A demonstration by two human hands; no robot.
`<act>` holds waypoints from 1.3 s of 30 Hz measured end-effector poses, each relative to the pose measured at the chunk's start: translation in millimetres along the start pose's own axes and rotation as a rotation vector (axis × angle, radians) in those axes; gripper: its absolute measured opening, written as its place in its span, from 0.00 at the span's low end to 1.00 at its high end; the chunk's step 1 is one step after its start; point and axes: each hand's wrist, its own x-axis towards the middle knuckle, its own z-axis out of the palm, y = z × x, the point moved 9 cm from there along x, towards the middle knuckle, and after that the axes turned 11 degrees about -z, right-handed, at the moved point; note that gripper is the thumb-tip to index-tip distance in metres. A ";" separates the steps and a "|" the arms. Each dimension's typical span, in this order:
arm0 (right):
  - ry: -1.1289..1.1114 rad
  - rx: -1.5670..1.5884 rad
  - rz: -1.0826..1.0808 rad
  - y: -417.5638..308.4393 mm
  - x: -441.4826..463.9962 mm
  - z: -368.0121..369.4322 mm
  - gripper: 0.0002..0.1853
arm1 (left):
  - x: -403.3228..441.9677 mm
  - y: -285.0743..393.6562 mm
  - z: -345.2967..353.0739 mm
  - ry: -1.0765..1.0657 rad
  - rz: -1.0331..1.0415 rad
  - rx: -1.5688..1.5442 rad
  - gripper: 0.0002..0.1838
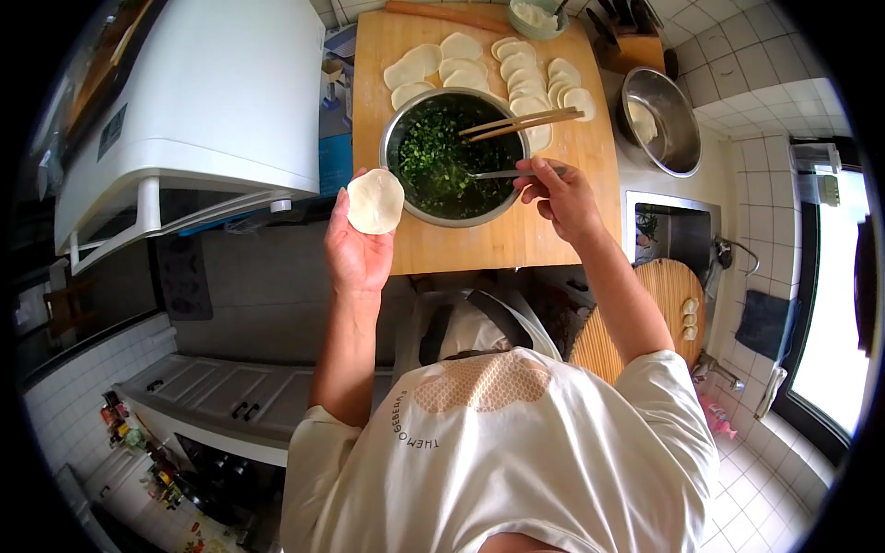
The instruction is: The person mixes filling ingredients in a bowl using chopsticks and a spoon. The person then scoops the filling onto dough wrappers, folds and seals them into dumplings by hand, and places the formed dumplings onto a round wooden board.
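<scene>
A round dough wrapper (375, 202) lies across the fingers of my left hand (359, 249), just left of a metal bowl. My right hand (556, 198) pinches the handle of a metal spoon (502, 173), whose far end sits in chopped green filling (433, 152). The steel bowl (451, 222) holds this filling. Wooden chopsticks (525, 123) rest across its upper right rim. Behind the bowl, several flat wrappers (461, 66) overlap in groups on the wooden board (479, 247).
A rolling pin (447, 14) and a small bowl (538, 30) stand at the back. To the right are a steel basin (684, 164) with dough, a sink (682, 230) and a round slatted tray (613, 336) with several dumplings. A white appliance (212, 92) borders the left.
</scene>
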 end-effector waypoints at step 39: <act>0.004 0.051 -0.188 -44.6 -19.8 18.4 0.17 | 16.1 -34.5 27.4 -0.012 -0.136 -0.010 0.22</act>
